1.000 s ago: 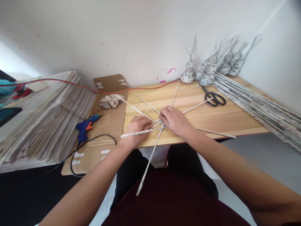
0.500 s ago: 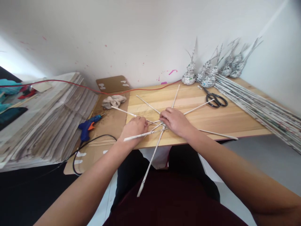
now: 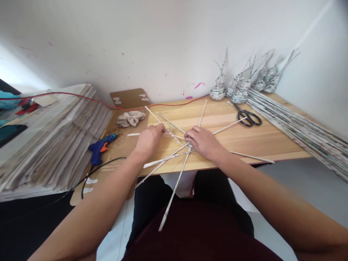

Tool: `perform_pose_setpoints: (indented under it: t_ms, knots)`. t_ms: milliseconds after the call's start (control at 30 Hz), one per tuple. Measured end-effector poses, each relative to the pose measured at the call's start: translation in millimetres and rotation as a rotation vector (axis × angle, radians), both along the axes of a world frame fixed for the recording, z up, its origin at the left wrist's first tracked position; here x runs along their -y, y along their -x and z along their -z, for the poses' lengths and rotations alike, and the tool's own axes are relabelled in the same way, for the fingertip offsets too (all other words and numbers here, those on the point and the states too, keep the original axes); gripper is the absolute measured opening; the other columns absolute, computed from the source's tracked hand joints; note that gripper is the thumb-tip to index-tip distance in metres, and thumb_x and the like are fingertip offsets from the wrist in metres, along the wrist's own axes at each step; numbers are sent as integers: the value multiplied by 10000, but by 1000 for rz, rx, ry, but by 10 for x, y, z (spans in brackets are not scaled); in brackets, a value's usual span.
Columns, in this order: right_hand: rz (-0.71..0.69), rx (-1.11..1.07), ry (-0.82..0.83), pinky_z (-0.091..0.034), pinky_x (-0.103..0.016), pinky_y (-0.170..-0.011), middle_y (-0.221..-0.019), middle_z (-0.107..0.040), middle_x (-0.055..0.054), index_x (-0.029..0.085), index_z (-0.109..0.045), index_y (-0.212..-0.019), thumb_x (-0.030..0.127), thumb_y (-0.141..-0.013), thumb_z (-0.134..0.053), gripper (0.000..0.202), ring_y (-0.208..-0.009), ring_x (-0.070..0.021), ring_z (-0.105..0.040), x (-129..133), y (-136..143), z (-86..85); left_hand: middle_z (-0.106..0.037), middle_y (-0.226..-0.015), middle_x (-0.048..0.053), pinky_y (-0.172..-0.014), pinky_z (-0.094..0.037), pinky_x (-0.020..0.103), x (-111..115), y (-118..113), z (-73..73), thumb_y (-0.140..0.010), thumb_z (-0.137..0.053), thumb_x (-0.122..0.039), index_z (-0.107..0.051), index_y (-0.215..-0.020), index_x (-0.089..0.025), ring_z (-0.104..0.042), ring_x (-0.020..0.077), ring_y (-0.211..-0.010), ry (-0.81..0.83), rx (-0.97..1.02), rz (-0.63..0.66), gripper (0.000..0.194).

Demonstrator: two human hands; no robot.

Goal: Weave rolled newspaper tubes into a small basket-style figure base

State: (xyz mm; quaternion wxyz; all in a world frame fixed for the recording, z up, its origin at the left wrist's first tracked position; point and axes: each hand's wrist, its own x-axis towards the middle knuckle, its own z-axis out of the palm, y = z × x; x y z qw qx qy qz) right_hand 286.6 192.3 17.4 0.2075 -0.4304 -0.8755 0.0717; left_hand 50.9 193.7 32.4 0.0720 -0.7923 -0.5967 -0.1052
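Several thin rolled-paper sticks (image 3: 175, 192) spread out like spokes from a crossing point on the wooden board. My right hand (image 3: 201, 140) is closed over that crossing point, its fingertips pinching the sticks there and covering part of the centre. Left of it, my left hand (image 3: 152, 137) pinches one printed paper stick (image 3: 171, 134), which slants up and left past the fingers. Another stick (image 3: 133, 135) passes behind my left hand, with its tip showing on the left. One spoke reaches past the board's front edge over my lap.
Black scissors (image 3: 248, 117) lie right, near bundled paper sticks (image 3: 293, 127) and woven paper figures (image 3: 218, 88). On the left are a crumpled cloth (image 3: 131, 118), a blue glue gun (image 3: 99, 149) with black cable, and a tall paper stack (image 3: 62, 141). A red cord (image 3: 95, 101) runs behind.
My left hand has moved up and left from near the centre, and the stick in it now slants more steeply. My right hand has stayed at the crossing.
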Motion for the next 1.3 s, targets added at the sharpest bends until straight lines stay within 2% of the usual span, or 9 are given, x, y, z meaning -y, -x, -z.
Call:
perform_pose_setpoints:
  t_ms: [167,333,400,533,633,800,1033,1167,1300]
  knots:
    - [-4,-1,-5,-386,-285,-797,-945,-590,-71,181,-651,-1013,298,-971,-466,222,-891,-187,-553,1,3,4,-692,-847,82,-768,-455,330,-112,-23,89,-897,-473,-199,-680,-950,-191,-590,234,-857,-35,161,10,213]
    - [0,-8,2,-386,-280,-793,-947,-592,-70,185,-654,-1002,293,-970,-469,217,-891,-183,-554,-3,6,13,-635,-1172,99,-946,-418,450,25,-73,41,-829,-518,-148,-715,-1012,-227,-511,300,-1125,-65,214,40,281]
    - [0,-12,-4,-387,-279,-793,-946,-593,-69,183,-654,-1002,291,-970,-469,217,-894,-183,-557,-6,8,20,-629,-1124,99,-902,-463,390,107,-109,29,-776,-515,-99,-697,-1073,-216,-566,251,-1049,36,335,68,367]
    - [0,-12,-23,-388,-277,-782,-946,-595,-68,181,-650,-1029,302,-969,-472,224,-890,-187,-562,-14,10,41,-660,-816,21,-651,-507,252,206,-250,46,-766,-586,-212,-664,-1070,-165,-609,136,-685,507,768,178,317]
    - [4,1,-31,-387,-279,-775,-946,-594,-71,178,-650,-1033,296,-966,-474,222,-877,-188,-561,-18,7,44,-667,-733,9,-592,-495,236,186,-381,90,-738,-674,-311,-674,-957,-150,-604,126,-632,569,954,151,272]
    - [-3,31,-44,-385,-282,-775,-957,-595,-77,168,-638,-1030,263,-965,-464,209,-878,-193,-555,-18,3,28,-643,-594,-11,-535,-498,235,116,-553,115,-760,-645,-217,-660,-779,-165,-597,120,-538,534,1040,-16,57]
    - [6,88,-60,-374,-289,-757,-932,-586,-85,157,-623,-1011,250,-983,-407,237,-866,-197,-544,-22,14,25,-670,-661,-8,-563,-543,228,126,-654,185,-768,-604,-134,-642,-754,-167,-632,110,-558,425,1156,-27,52]
    - [5,85,-70,-370,-286,-739,-929,-589,-81,159,-622,-1012,263,-984,-412,237,-853,-195,-549,-27,12,38,-680,-702,6,-583,-535,236,119,-606,226,-780,-613,-184,-649,-799,-165,-639,119,-590,409,1115,26,45]
    - [20,80,-70,-362,-286,-719,-926,-590,-78,167,-627,-1003,261,-985,-412,235,-829,-191,-548,-25,12,45,-707,-784,12,-675,-528,258,164,-543,174,-741,-687,-229,-671,-844,-168,-642,133,-685,438,1003,173,120]
